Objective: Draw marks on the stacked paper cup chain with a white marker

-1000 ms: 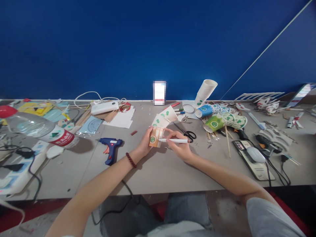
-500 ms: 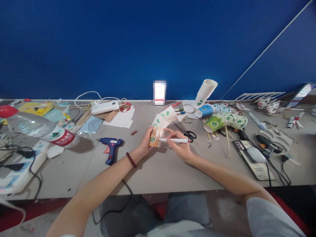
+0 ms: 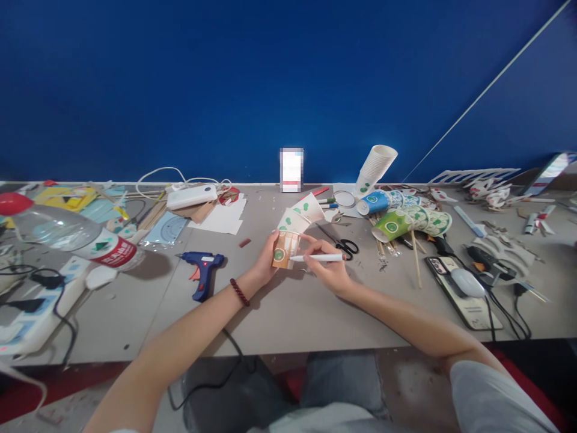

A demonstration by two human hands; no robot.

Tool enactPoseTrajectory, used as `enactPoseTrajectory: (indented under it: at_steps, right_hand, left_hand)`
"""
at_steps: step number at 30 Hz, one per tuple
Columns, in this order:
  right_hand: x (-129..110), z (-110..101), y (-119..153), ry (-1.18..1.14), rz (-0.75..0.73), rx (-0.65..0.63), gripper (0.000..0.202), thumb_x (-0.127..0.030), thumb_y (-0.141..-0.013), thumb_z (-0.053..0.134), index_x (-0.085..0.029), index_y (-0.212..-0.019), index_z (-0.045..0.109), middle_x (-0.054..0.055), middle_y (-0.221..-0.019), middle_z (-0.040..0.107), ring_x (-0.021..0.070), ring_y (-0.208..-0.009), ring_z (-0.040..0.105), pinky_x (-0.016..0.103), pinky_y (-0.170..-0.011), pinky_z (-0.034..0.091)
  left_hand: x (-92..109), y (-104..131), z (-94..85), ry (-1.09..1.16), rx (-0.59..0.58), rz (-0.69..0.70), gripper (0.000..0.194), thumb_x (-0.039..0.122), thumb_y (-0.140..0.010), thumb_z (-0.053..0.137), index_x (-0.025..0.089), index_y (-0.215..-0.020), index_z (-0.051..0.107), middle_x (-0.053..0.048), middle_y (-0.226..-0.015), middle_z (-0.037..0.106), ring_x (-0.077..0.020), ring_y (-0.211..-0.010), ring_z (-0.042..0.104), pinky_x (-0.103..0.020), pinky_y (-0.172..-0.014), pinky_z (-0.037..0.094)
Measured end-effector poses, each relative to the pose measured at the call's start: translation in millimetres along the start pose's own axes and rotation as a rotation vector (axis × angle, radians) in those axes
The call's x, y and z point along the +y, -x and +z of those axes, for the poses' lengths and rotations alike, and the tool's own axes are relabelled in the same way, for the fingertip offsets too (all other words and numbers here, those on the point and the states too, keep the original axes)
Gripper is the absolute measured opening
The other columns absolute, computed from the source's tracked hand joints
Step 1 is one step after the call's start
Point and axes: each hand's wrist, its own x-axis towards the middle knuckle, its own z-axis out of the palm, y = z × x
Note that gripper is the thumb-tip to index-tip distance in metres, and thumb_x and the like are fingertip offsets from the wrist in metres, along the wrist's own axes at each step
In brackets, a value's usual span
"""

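My left hand (image 3: 265,261) is wrapped round the lower end of a curved chain of paper cups (image 3: 293,221). The lowest cup has a brown band with a green round logo; the upper ones are white with green marks. Between the fingers of my right hand (image 3: 331,264) is a white pen (image 3: 328,258), lying nearly level, with its tip at the right side of the brown cup. Fingers of my right hand are also close to the cup's upper edge.
A blue glue gun (image 3: 202,272) lies left of my hands, beyond it a large bottle (image 3: 81,234). Black scissors (image 3: 347,249), green cups (image 3: 394,225), blue cups (image 3: 374,202), a cup stack (image 3: 377,169) and a phone (image 3: 469,300) are to the right.
The pen tip has shifted very slightly to the right on the brown cup. My left hand and the cups stay practically where they were.
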Motion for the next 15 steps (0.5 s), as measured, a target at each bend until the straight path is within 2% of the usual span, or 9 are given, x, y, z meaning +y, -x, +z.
enactPoseTrajectory:
  at_steps: [4, 6, 10, 15]
  right_hand:
    - [0.7, -0.3, 0.7, -0.009, 0.001, -0.012, 0.010, -0.028, -0.089, 0.066, -0.025, -0.080, 0.062, 0.003, -0.075, 0.070, 0.0316, -0.125, 0.064, 0.044, -0.094, 0.055]
    - [1.9, -0.4, 0.8, -0.003, 0.010, 0.011, 0.009, -0.029, -0.089, 0.066, -0.025, -0.082, 0.061, 0.003, -0.073, 0.070, 0.0314, -0.123, 0.065, 0.044, -0.095, 0.054]
    - [4.3, -0.5, 0.4, 0.019, 0.033, 0.051, 0.009, -0.032, -0.089, 0.066, -0.025, -0.088, 0.061, 0.004, -0.082, 0.073, 0.0311, -0.121, 0.066, 0.043, -0.091, 0.055]
    - [2.7, 0.4, 0.9, 0.001, 0.013, 0.016, 0.008, -0.030, -0.090, 0.065, -0.025, -0.084, 0.061, 0.002, -0.073, 0.070, 0.0310, -0.124, 0.065, 0.044, -0.095, 0.054]
  left_hand:
    - [0.5, 0.5, 0.9, 0.001, 0.021, -0.015, 0.039, 0.052, -0.087, 0.055, 0.016, -0.088, 0.069, -0.006, -0.079, 0.072, -0.0194, -0.070, 0.066, -0.029, -0.063, 0.049]
    - [-0.4, 0.0, 0.4, 0.007, 0.033, -0.004, 0.037, 0.052, -0.086, 0.058, 0.016, -0.088, 0.069, -0.004, -0.079, 0.071, -0.0181, -0.068, 0.065, -0.028, -0.062, 0.048]
    - [-2.2, -1.3, -0.5, 0.026, 0.045, 0.017, 0.036, 0.050, -0.084, 0.062, 0.015, -0.086, 0.068, -0.003, -0.078, 0.070, -0.0155, -0.066, 0.062, -0.027, -0.062, 0.046]
    - [-1.1, -0.5, -0.5, 0.010, 0.022, 0.012, 0.037, 0.052, -0.085, 0.060, 0.016, -0.086, 0.068, -0.003, -0.077, 0.070, -0.0168, -0.066, 0.063, -0.028, -0.062, 0.047]
